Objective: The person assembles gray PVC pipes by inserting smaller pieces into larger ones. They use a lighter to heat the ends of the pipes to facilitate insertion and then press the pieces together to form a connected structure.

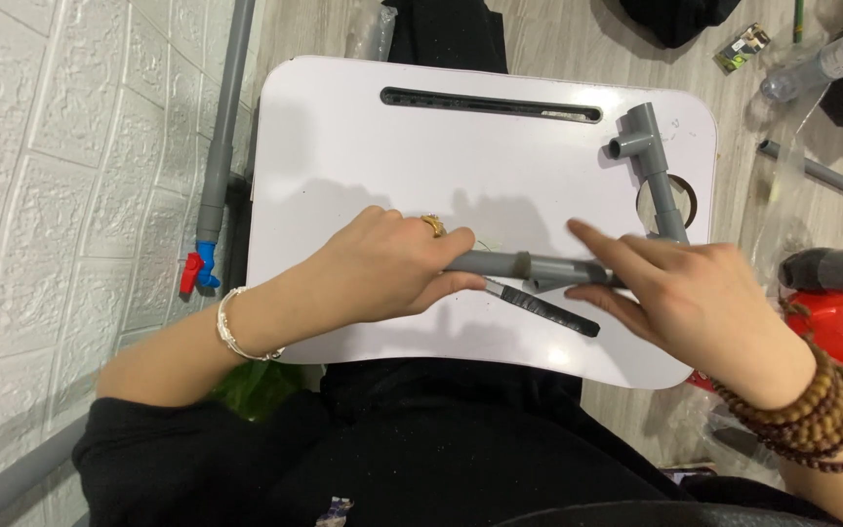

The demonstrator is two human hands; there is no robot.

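Gripping a straight grey plastic pipe (519, 264) over the white lap tray (343, 146), the left hand (392, 268) closes round one end, steadying it. The right hand (695, 293), fingers loosely curled, clasps the other end beside the tray's round cup hole (687, 198), bracing the joint level.

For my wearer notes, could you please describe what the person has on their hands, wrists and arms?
The left hand wears a gold ring on one finger and a thin silver bangle at the wrist; a black sleeve is pushed up towards the elbow. The right hand shows no ring; its wrist carries several loops of brown wooden bead bracelet. Both hands are ungloved.
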